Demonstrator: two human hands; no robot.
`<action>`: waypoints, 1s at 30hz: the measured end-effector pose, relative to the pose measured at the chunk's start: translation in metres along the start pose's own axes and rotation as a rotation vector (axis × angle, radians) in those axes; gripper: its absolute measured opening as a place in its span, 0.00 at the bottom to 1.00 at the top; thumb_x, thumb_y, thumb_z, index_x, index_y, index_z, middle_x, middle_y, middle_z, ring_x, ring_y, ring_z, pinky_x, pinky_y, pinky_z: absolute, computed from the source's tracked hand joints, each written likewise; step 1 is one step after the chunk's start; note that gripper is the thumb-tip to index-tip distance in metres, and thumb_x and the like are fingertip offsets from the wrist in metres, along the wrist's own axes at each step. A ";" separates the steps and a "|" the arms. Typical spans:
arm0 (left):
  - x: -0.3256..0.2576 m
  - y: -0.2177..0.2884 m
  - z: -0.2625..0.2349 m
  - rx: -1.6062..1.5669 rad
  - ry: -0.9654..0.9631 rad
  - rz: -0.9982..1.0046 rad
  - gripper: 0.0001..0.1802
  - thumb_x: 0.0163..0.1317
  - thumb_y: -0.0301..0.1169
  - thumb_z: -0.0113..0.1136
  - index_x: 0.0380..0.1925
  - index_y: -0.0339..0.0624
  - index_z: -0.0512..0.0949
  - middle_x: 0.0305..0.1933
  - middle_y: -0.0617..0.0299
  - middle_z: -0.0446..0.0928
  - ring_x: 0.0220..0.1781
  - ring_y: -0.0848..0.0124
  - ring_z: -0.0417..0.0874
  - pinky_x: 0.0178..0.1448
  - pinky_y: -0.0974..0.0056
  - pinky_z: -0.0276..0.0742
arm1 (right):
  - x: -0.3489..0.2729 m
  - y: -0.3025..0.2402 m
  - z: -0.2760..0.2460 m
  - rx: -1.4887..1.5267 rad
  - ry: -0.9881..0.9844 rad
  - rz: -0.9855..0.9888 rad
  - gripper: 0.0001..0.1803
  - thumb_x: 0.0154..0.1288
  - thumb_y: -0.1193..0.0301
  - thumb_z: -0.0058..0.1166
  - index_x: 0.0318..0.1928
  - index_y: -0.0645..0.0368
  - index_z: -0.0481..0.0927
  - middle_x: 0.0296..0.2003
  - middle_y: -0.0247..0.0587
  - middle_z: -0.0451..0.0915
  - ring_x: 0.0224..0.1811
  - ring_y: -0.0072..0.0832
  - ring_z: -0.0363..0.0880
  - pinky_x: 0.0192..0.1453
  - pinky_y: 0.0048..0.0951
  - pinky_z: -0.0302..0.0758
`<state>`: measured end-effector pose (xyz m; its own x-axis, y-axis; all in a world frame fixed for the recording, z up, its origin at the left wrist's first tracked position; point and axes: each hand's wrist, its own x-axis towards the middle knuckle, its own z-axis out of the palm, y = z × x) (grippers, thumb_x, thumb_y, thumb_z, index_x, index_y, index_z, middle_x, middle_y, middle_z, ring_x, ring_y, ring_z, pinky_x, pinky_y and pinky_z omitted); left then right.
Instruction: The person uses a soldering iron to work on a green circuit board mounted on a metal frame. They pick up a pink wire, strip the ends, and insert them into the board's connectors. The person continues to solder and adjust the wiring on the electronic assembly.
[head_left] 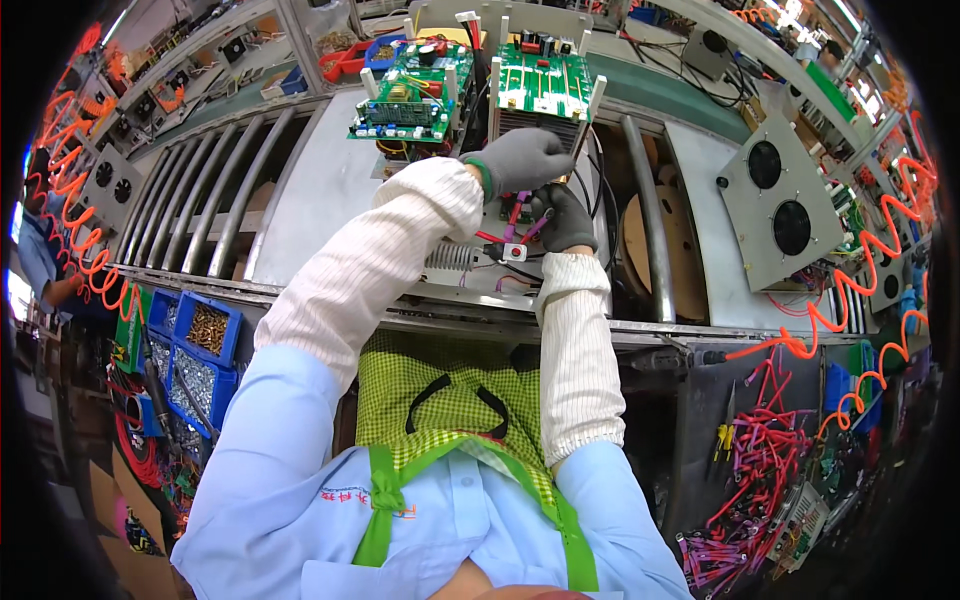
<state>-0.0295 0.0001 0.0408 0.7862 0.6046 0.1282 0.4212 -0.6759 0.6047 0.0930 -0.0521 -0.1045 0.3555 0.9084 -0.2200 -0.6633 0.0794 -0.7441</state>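
Note:
My left hand (522,160), in a grey glove, is closed beside the heat sink under the right-hand green circuit board (543,82). What its fingers pinch is hidden. Just below it, my right hand (568,222), in a darker glove, curls round a red cable with a purple sleeve (538,224). Another purple-sleeved end stands next to it. A white square part with a red centre (515,252) sits below these cables, beside a ribbed grey resistor (450,257). A second green circuit board (405,92) stands to the left, with black cables between the two.
Metal rollers (205,195) run along the left, with another roller (648,220) on the right. A grey panel with two fans (782,195) stands at right. Blue bins (200,350) hold screws. Red cables (755,450) lie lower right. Orange coiled hoses (815,325) hang at both sides.

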 end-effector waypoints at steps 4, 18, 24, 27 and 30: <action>-0.029 -0.004 -0.006 0.272 -0.088 -0.034 0.20 0.57 0.46 0.55 0.41 0.41 0.79 0.38 0.47 0.80 0.42 0.52 0.81 0.48 0.55 0.75 | -0.004 -0.002 -0.006 0.122 -0.039 0.004 0.10 0.67 0.75 0.40 0.45 0.60 0.74 0.36 0.36 0.76 0.36 0.22 0.75 0.34 0.17 0.77; -0.075 -0.022 -0.006 0.787 -0.544 -0.001 0.19 0.55 0.48 0.59 0.33 0.44 0.82 0.30 0.52 0.80 0.36 0.52 0.82 0.40 0.52 0.76 | 0.029 0.021 -0.035 -0.003 -0.152 -0.143 0.13 0.67 0.80 0.40 0.51 0.63 0.71 0.46 0.41 0.75 0.45 0.28 0.76 0.48 0.20 0.77; -0.090 -0.011 -0.023 0.737 -0.377 0.057 0.21 0.62 0.49 0.49 0.31 0.45 0.82 0.26 0.52 0.78 0.32 0.54 0.82 0.38 0.53 0.76 | 0.017 0.016 -0.028 -0.708 -0.125 -0.502 0.13 0.70 0.75 0.39 0.52 0.62 0.72 0.46 0.46 0.77 0.44 0.35 0.79 0.46 0.26 0.81; -0.089 -0.006 -0.026 0.818 -0.330 0.065 0.23 0.63 0.52 0.46 0.29 0.46 0.82 0.24 0.54 0.78 0.30 0.56 0.82 0.34 0.53 0.76 | 0.013 0.014 -0.023 -0.174 -0.140 -0.294 0.13 0.70 0.75 0.37 0.51 0.62 0.71 0.45 0.46 0.77 0.43 0.35 0.79 0.47 0.27 0.81; -0.081 -0.003 -0.021 0.831 -0.329 0.011 0.25 0.63 0.53 0.46 0.27 0.46 0.82 0.25 0.55 0.79 0.30 0.57 0.83 0.32 0.53 0.76 | 0.009 0.013 -0.022 -0.558 -0.135 -0.458 0.14 0.70 0.76 0.35 0.51 0.63 0.72 0.44 0.46 0.77 0.43 0.35 0.79 0.47 0.28 0.79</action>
<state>-0.1042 -0.0383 0.0450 0.8281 0.5313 -0.1788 0.5043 -0.8454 -0.1763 0.1016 -0.0520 -0.1297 0.4085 0.8799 0.2428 -0.0214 0.2752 -0.9612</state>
